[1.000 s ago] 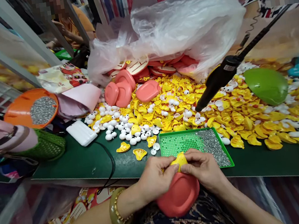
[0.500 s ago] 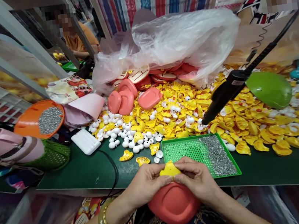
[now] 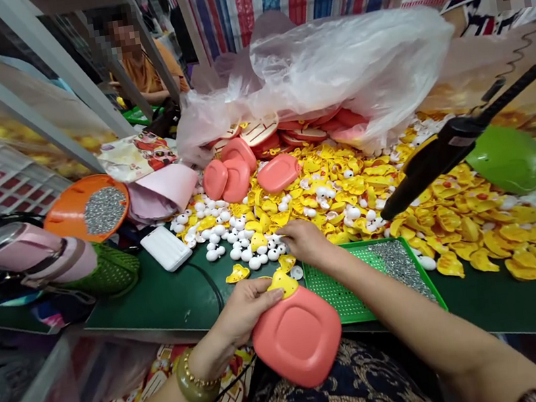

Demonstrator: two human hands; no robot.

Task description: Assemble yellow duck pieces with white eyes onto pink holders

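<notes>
My left hand (image 3: 246,314) grips a yellow plastic duck-head piece (image 3: 284,283) between thumb and fingers. The piece sits at the upper edge of a coral-red rounded plastic board (image 3: 300,339), which hangs over my lap with its recessed face toward me. My right hand (image 3: 308,243) reaches over the table to the edge of a heap of white eye balls (image 3: 249,247). Its fingers are stretched out to the left; the thumb is partly hidden, and nothing shows in the fingers. Loose yellow shell pieces (image 3: 237,273) lie close to both hands.
A green perforated tray (image 3: 334,295) with metal screws lies under my right forearm. Behind it spread yellow shells (image 3: 449,215) and coral boards (image 3: 278,173). A black rod-shaped tool (image 3: 423,169) hangs at right. Left stand an orange dish (image 3: 63,216), white box (image 3: 165,247) and pink flask (image 3: 30,251).
My right hand has let go of the yellow piece and moved up and away to the white balls. My left hand keeps the piece, with the board shifted slightly left and tilted.
</notes>
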